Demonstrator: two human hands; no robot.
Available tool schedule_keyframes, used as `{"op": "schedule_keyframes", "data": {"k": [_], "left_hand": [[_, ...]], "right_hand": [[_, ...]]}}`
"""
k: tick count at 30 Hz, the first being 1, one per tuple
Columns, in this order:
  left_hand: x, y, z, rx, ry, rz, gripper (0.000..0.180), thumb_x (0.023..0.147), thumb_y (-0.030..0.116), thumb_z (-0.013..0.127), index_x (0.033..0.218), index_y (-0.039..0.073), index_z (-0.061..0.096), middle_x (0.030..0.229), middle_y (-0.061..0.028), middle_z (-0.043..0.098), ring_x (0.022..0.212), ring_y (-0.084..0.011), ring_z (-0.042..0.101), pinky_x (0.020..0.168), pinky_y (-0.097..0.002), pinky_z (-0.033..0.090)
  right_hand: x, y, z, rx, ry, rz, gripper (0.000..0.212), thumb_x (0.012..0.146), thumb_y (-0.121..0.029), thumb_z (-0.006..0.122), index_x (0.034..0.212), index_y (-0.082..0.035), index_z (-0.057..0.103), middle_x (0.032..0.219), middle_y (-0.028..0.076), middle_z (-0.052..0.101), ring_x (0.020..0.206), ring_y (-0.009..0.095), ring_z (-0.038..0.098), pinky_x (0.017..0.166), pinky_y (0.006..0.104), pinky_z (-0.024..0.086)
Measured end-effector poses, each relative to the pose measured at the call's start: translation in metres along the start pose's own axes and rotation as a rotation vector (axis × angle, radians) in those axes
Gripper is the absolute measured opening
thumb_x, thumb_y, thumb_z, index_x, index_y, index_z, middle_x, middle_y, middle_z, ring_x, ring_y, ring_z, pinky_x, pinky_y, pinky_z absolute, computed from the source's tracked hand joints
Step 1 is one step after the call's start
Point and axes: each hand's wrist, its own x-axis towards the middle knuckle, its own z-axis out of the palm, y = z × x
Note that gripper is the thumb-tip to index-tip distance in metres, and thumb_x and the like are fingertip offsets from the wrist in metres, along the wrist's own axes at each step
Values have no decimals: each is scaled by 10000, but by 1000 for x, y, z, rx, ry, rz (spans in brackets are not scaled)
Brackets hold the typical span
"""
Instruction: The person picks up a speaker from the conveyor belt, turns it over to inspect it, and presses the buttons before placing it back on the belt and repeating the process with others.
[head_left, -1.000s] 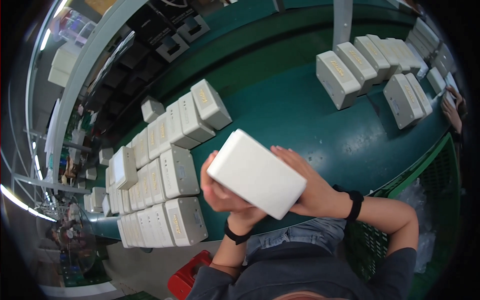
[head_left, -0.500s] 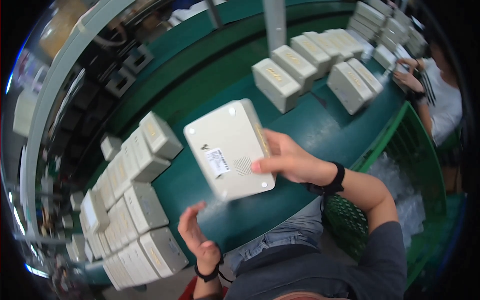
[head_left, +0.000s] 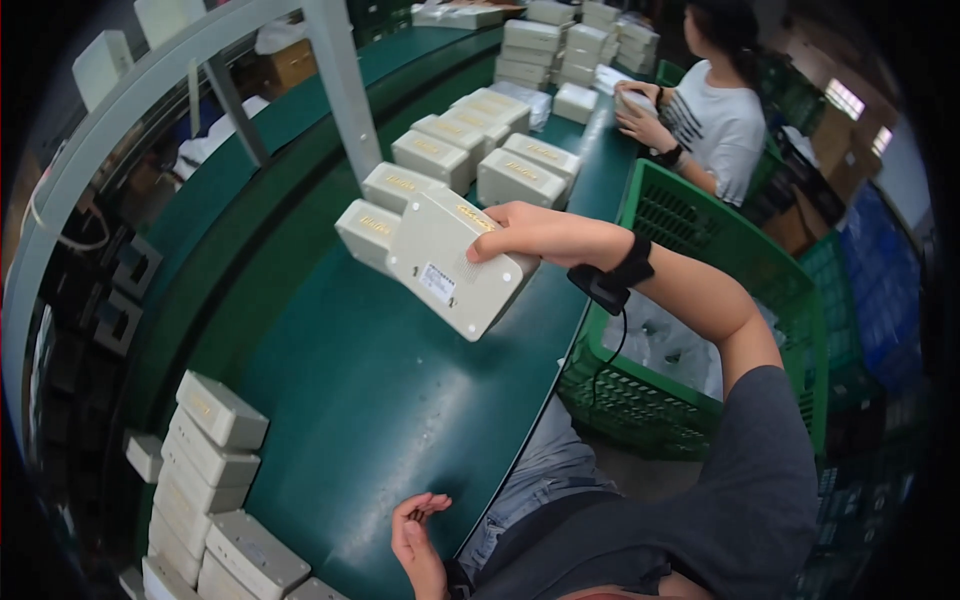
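Note:
My right hand (head_left: 535, 232) grips a cream plastic device (head_left: 450, 265), a flat box with rounded corners, by its right edge. Its underside faces me, with small round feet, a white label and a patch of vent holes under my thumb. Gold lettering runs along its upper edge. The device hangs tilted above the green work surface (head_left: 400, 400), just in front of a row of matching devices (head_left: 430, 160) standing on edge. Whether it touches the nearest one, I cannot tell. My left hand (head_left: 415, 535) hovers near the table's front edge, fingers loosely bent and apart, holding nothing.
More cream devices (head_left: 215, 450) stand in rows at the lower left. A green crate (head_left: 690, 400) with clear plastic bags sits beyond the table edge at right. A grey post (head_left: 345, 100) rises behind the row. Farther off, a person (head_left: 715, 120) handles a device beside stacked ones.
The view has swung to the right. My right hand has carried the device away from me, toward the standing row at the far side. My left hand stays empty near the front edge.

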Motion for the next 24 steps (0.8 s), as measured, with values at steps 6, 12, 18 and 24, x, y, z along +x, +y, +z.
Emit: {"op": "schedule_keyframes", "data": {"k": [6, 12, 18, 24], "left_hand": [[5, -6, -9, 5, -28, 22, 457, 1013, 379, 372, 1089, -48, 517, 981, -171, 622, 904, -233, 618, 877, -347, 469], [5, -9, -11, 29, -67, -27, 325, 1008, 247, 418, 1104, -43, 527, 1001, -158, 630, 919, -215, 617, 881, -337, 469], [8, -13, -8, 51, -69, -97, 241, 991, 150, 442, 1099, -42, 540, 993, -140, 641, 910, -197, 618, 880, -320, 473], [16, 13, 15, 62, -4, -130, 184, 965, 121, 493, 986, -30, 594, 877, -92, 595, 770, -159, 540, 731, -273, 448]], "right_hand": [[39, 49, -60, -339, 167, 133, 530, 749, -274, 713, 1128, 74, 584, 1045, 175, 643, 947, 211, 628, 836, 289, 493], [67, 79, -72, -844, 444, -63, 530, 727, -226, 710, 1139, 69, 554, 1068, 221, 625, 980, 315, 613, 879, 352, 482], [57, 55, -20, -944, 521, -651, 435, 801, -154, 618, 1189, 14, 515, 1121, 198, 600, 1038, 340, 582, 906, 394, 473], [35, 48, 73, -393, -123, -545, 241, 875, -113, 600, 1083, 10, 595, 995, 111, 670, 878, 180, 670, 780, 303, 534]]}}
